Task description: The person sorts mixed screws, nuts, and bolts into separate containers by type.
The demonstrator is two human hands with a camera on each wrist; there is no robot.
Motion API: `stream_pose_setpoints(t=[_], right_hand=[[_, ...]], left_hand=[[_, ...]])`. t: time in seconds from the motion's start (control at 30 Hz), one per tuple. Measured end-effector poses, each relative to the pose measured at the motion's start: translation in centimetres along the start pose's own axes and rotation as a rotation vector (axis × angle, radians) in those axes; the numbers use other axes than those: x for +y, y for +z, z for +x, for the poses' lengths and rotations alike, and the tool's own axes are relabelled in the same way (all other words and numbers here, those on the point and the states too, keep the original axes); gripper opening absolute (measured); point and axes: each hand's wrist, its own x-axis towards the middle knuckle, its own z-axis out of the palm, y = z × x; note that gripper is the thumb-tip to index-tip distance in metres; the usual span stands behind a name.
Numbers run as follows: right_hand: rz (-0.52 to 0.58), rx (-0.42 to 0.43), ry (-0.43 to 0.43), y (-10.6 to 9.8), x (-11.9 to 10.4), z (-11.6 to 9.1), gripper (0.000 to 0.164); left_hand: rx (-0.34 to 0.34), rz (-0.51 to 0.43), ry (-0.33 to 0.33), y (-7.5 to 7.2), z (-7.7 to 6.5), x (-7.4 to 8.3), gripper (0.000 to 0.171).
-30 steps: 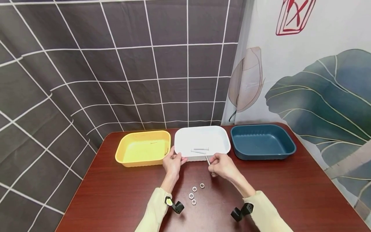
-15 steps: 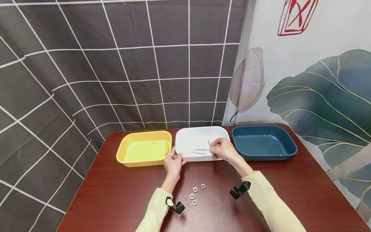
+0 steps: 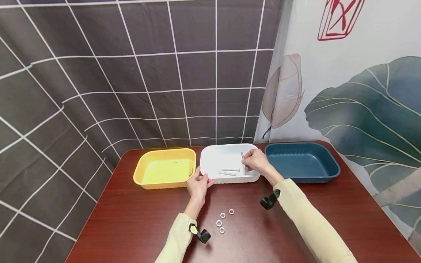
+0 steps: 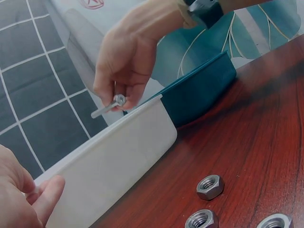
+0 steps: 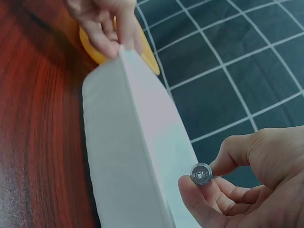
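Observation:
My left hand [image 3: 197,185] pinches the rim of the white plastic tray [image 3: 215,155] at its front left corner. Over the right part of that tray, my right hand [image 3: 258,161] holds a silver bolt [image 3: 242,156] between thumb and fingers. The bolt's round head, with a recess in it, faces the camera in the right wrist view [image 5: 201,174]. Two long bolts [image 3: 230,170] lie on the tray floor near its front wall. Several hex nuts [image 3: 219,223] rest on the table in front of the tray, between the two forearms.
A yellow tray [image 3: 140,182] stands left of the white one, with a small screw [image 3: 177,162] inside and more small pieces at its right side. Right of the white tray stands a dark blue tray [image 3: 304,179]. All are on a reddish-brown table [image 3: 131,219] before hanging cloths.
My right hand has moved from in front of the white tray up and over its right part, carrying the bolt. The left hand has stayed at the tray's corner.

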Motion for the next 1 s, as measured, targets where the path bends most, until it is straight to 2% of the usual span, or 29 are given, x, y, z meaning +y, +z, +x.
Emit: stream_pose_setpoints(t=[0.27,0.67,0.83,1.0], right_hand=[[-0.059,0.004,0.052,0.5,0.5,1.0,0.009],[-0.156,0.046,-0.029,1.0,1.4,1.1,0.006],[-0.143,0.058,-0.042,1.0,1.2,0.6,0.005],[-0.083,0.053,-0.074,0.4,0.9,-0.3,0.008]], left_hand=[[0.001,-0.001,-0.014,0.0,-0.1,0.1,0.057],[-0.005,0.0,0.002,0.0,-0.2,0.3,0.055],[-0.001,-0.001,0.002,-0.1,-0.1,0.3,0.055],[0.002,0.002,-0.006,0.0,-0.1,0.2,0.056]])
